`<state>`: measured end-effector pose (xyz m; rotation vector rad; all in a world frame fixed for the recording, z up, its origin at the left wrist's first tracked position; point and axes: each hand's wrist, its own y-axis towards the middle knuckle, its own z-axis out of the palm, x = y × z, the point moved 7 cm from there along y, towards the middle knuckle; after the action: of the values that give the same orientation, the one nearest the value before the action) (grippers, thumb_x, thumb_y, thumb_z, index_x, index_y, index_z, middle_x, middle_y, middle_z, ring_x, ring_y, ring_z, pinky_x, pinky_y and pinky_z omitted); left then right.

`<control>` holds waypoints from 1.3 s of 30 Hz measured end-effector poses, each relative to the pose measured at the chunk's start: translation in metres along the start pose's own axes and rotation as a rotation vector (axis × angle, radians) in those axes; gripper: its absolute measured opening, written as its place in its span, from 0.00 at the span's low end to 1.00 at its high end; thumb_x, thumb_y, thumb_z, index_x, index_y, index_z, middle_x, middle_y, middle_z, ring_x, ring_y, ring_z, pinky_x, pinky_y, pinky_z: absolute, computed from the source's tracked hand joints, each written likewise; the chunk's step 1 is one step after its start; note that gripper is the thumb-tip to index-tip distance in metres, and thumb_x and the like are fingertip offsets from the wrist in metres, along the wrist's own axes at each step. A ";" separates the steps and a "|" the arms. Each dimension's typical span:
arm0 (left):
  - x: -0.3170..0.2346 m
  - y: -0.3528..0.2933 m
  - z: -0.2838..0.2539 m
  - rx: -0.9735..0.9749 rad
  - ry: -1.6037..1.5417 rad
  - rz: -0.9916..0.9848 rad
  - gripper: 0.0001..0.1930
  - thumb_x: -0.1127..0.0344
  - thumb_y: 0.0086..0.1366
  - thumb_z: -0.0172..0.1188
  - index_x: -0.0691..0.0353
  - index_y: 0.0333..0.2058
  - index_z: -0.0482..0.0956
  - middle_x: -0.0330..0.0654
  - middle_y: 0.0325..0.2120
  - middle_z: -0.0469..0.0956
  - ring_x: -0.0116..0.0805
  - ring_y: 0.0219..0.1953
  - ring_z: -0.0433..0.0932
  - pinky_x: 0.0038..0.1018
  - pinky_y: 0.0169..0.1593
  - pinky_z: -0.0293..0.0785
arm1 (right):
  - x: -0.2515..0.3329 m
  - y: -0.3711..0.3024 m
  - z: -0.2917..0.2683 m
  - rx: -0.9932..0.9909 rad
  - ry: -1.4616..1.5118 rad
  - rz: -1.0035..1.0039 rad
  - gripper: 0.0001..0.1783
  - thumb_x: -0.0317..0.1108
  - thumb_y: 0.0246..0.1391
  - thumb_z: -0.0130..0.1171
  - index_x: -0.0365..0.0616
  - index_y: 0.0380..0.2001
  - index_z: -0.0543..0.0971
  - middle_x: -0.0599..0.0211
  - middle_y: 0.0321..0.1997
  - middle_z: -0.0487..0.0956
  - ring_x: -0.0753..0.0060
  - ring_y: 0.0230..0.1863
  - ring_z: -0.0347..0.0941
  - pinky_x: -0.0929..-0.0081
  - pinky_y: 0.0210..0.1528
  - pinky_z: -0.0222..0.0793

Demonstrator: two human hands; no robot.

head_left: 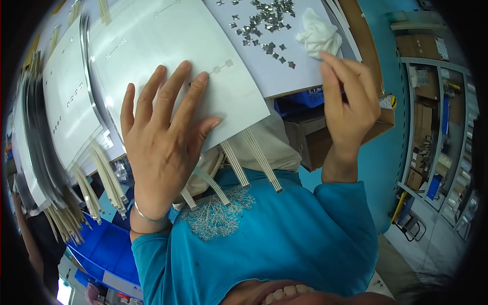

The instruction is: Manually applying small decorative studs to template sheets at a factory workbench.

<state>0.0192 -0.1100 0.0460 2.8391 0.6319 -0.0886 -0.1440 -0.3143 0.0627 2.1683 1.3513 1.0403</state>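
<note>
My left hand (165,117) lies flat with fingers spread on a large whitish flexible sheet (239,96), the index fingertip near a small printed grey pattern. Flat ribbon-like tails (262,160) hang from the sheet's near edge toward my shirt. My right hand (351,99) is raised at the right, thumb and index finger pinched together; whatever may be between them is too small to make out. Just beyond its fingertips is a crumpled white cloth (319,34). Many small shiny metal pieces (267,20) lie scattered on the white table surface left of the cloth.
Stacks of similar sheets (68,96) with bundled tails (109,178) lie at the left. A cardboard box (310,132) and a blue bin (305,99) sit below the table edge. Shelving (432,132) stands at the far right. Another person's arm (31,236) shows at lower left.
</note>
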 end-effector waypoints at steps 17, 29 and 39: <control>0.008 0.003 -0.002 -0.028 -0.114 -0.032 0.37 0.43 0.64 0.70 0.47 0.70 0.78 0.35 0.70 0.76 0.46 0.75 0.70 0.52 0.79 0.59 | 0.010 0.000 0.005 0.221 -0.038 -0.104 0.11 0.25 0.61 0.73 0.40 0.47 0.91 0.63 0.43 0.85 0.65 0.38 0.78 0.68 0.39 0.75; 0.013 0.002 -0.004 -0.044 -0.224 -0.039 0.36 0.43 0.63 0.73 0.52 0.67 0.79 0.36 0.67 0.78 0.47 0.72 0.71 0.54 0.79 0.58 | 0.044 0.038 0.048 0.449 0.192 -0.448 0.24 0.26 0.47 0.76 0.53 0.51 0.93 0.59 0.61 0.84 0.50 0.61 0.78 0.57 0.59 0.79; 0.015 0.001 -0.004 -0.046 -0.266 -0.050 0.36 0.43 0.62 0.73 0.53 0.65 0.79 0.36 0.67 0.78 0.46 0.72 0.72 0.54 0.80 0.57 | 0.056 0.043 0.074 0.539 0.227 -0.546 0.26 0.25 0.42 0.78 0.54 0.50 0.92 0.59 0.66 0.83 0.47 0.71 0.75 0.53 0.67 0.77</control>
<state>0.0330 -0.1040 0.0483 2.7016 0.6355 -0.4450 -0.0473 -0.2807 0.0642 1.8383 2.3800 0.7741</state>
